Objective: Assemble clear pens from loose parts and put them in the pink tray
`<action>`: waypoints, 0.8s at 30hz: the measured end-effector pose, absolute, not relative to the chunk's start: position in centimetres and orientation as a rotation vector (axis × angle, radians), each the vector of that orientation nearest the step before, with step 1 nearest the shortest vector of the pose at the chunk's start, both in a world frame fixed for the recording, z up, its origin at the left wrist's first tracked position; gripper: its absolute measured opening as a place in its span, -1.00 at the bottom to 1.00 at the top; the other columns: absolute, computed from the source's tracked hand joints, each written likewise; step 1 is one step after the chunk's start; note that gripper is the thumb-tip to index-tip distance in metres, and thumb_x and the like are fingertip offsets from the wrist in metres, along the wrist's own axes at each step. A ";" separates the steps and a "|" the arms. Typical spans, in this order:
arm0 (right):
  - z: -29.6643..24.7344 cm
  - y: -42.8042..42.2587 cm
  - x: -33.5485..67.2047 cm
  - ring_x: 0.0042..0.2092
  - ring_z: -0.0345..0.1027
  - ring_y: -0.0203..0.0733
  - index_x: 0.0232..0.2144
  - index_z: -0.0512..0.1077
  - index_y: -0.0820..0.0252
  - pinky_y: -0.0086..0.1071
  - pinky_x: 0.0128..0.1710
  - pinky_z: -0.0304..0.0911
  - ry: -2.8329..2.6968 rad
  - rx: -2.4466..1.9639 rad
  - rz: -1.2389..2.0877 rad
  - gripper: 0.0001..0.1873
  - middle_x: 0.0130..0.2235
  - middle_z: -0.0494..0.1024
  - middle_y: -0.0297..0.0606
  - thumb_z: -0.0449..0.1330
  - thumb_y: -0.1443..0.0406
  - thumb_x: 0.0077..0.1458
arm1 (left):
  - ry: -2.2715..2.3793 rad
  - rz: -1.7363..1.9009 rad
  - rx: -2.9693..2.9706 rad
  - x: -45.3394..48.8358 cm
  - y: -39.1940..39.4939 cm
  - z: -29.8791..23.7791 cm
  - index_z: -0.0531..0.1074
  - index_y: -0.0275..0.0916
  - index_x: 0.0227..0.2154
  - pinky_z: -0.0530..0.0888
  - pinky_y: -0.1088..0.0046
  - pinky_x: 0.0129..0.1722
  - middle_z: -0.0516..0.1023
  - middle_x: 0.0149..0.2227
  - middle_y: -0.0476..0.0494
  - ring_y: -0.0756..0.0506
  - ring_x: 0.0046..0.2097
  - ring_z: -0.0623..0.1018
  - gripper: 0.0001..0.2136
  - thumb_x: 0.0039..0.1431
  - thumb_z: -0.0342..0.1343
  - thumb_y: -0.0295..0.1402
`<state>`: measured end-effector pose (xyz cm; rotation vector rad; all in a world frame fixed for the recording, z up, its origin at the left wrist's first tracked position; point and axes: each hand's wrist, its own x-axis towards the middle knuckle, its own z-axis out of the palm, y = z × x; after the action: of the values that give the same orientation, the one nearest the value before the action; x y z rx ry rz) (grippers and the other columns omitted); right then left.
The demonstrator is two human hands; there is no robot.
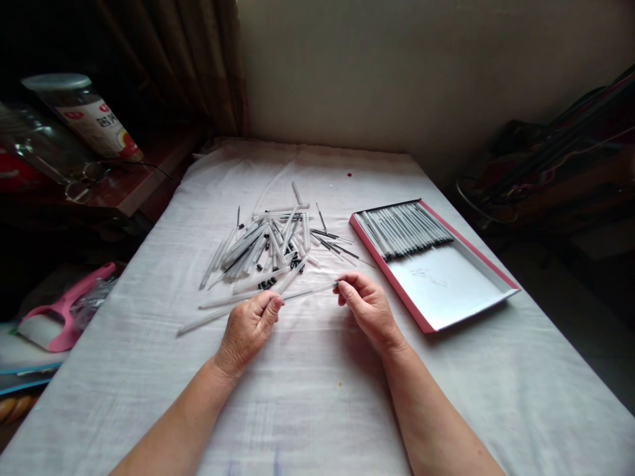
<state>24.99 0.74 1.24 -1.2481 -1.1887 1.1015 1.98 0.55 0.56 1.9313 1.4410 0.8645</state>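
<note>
My left hand (251,324) and my right hand (364,305) hold the two ends of one clear pen barrel (307,291) just above the white cloth (317,396). Both hands are closed in a pinch on it. Right behind them lies a loose pile of clear barrels, black refills and small black caps (270,244). To the right stands a shallow red-edged box (436,291) with a neat row of several pens (404,230) at its far end.
A dark side table at the left carries a lidded jar (82,112) and spectacles (84,182). Below it lie a pink-handled tool (64,311) and plastic bags. Dark bags and cords fill the right corner (555,165). A wall stands behind.
</note>
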 end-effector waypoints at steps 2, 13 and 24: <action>1.3 0.7 24.8 -0.52 0.27 -0.31 -0.41 0.43 0.15 -0.39 -0.47 0.26 -1.191 -1.254 1.103 -0.78 -0.48 0.48 -0.33 0.23 0.12 0.00 | 1.477 0.893 1.881 2.1 0.6 0.5 0.46 -0.22 -0.37 0.37 0.54 -0.47 0.47 -0.58 0.02 0.00 -0.53 0.46 -0.73 0.22 -0.03 -0.15; 1.1 0.7 24.7 -0.52 0.27 -0.32 -0.38 0.44 0.15 -0.39 -0.48 0.26 -1.144 -1.236 1.110 -0.77 -0.48 0.48 -0.34 0.25 0.12 0.00 | 1.422 0.909 1.747 2.1 0.8 0.4 0.46 -0.23 -0.38 0.38 0.55 -0.50 0.49 -0.56 -0.02 -0.02 -0.49 0.49 -0.72 0.19 0.01 -0.13; 0.7 0.8 24.5 -0.53 0.26 -0.33 -0.36 0.44 0.17 -0.42 -0.53 0.21 -1.086 -1.238 1.145 -0.75 -0.47 0.48 -0.34 0.26 0.12 -0.03 | 1.388 0.981 1.634 2.3 0.9 0.3 0.50 -0.26 -0.34 0.37 0.55 -0.49 0.53 -0.47 -0.06 0.01 -0.48 0.44 -0.75 0.11 0.10 -0.17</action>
<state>24.54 0.82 0.75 -1.2380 -1.0861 1.1454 2.27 0.95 0.34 1.6344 1.3881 0.9813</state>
